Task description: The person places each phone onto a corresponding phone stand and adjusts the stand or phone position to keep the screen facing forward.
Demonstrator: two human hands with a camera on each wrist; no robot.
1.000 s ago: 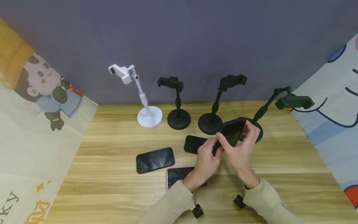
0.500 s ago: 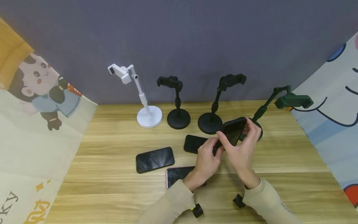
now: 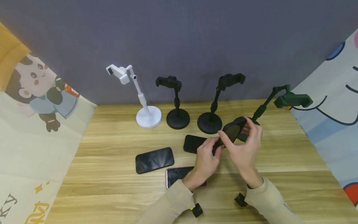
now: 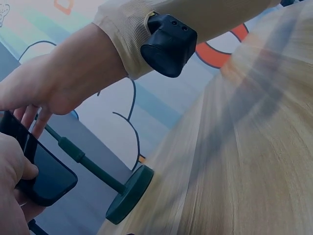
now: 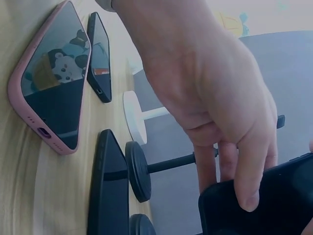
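Note:
Both hands hold a black smartphone (image 3: 232,132) above the table, tilted, in front of the two right-hand stands. My left hand (image 3: 206,160) pinches its lower left end, thumb against the screen in the left wrist view. The right hand (image 3: 244,153) grips the far upper end between thumb and fingers. A second black phone (image 3: 193,143) lies partly hidden behind my left hand. Under the left wrist lies a pink-edged phone (image 3: 175,175), and left of it another dark phone (image 3: 154,160). The dark green phone stand (image 3: 292,100) has its base partly covered by the right hand.
Along the back of the wooden table stand a white phone stand (image 3: 149,117) and two black phone stands (image 3: 177,119), their clamps raised. A grey panel (image 3: 179,46) rises behind them. Printed panels (image 3: 36,149) flank the table on both sides.
The held smartphone has tilted, so its screen looks narrower and catches a different reflection. The right hand has turned and shifted slightly right; the left keeps its grip.

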